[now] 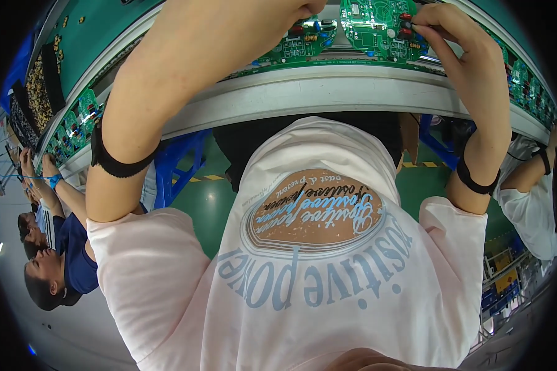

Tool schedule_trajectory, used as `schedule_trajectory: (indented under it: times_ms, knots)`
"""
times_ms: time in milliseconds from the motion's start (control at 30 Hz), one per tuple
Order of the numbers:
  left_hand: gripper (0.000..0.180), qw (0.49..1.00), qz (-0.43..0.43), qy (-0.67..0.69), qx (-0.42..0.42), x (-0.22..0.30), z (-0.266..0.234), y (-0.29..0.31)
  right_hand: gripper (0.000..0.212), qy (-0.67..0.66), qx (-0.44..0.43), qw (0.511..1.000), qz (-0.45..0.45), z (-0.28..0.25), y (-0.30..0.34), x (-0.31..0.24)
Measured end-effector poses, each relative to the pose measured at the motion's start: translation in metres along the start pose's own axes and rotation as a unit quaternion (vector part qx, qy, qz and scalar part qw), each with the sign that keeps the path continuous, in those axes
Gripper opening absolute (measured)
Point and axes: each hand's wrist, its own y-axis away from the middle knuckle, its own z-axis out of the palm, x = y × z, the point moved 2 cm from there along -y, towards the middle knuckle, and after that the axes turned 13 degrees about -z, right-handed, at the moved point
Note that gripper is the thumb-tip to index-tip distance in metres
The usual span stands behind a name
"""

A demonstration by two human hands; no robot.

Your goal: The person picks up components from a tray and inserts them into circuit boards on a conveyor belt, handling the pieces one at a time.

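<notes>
Two green circuit boards lie close together on the rail at the top of the view, a left board (pixel 303 46) and a right board (pixel 368 31), both carrying small red, blue and striped components. At the right board's right edge, the thumb and forefinger of my right hand (pixel 461 34) pinch a small dark component (pixel 406 25) between red ones. My left hand (pixel 303 9) is over the left board's upper part, mostly cut off by the frame. Its visible fingertips are curled together; what they hold is hidden.
A pale metal rail (pixel 315 96) runs across in front of my body. More populated boards (pixel 74 133) sit along it at the left, with others (pixel 529 86) at the right. Bins of small parts (pixel 40 93) stand far left. Co-workers (pixel 74 266) sit on both sides.
</notes>
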Motion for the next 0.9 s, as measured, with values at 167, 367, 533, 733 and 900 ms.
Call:
schedule_trajectory:
  times_ms: [167, 367, 533, 733, 900]
  knots:
    - [0.003, 0.998, 0.037, -0.053, 0.009, 0.005, -0.002, 0.001, 0.013, 0.013, -0.002, 1.0, -0.004, 0.0, 0.001, 0.002]
    - [0.002, 0.994, 0.063, -0.086, 0.032, 0.014, 0.005, 0.0, 0.013, 0.03, -0.007, 1.0, 0.003, 0.001, 0.005, 0.004]
    - [0.004, 0.994, 0.07, -0.075, 0.038, 0.01, 0.006, -0.001, 0.014, 0.014, -0.005, 1.0, 0.009, 0.001, 0.005, 0.007]
    - [0.008, 0.996, 0.055, 0.062, 0.045, -0.001, 0.007, 0.0, 0.013, 0.019, 0.003, 1.0, 0.0, 0.001, 0.003, 0.008]
    - [0.009, 0.979, -0.035, 0.197, 0.031, -0.012, 0.013, -0.005, 0.013, 0.022, 0.012, 0.999, -0.023, 0.001, 0.004, 0.01]
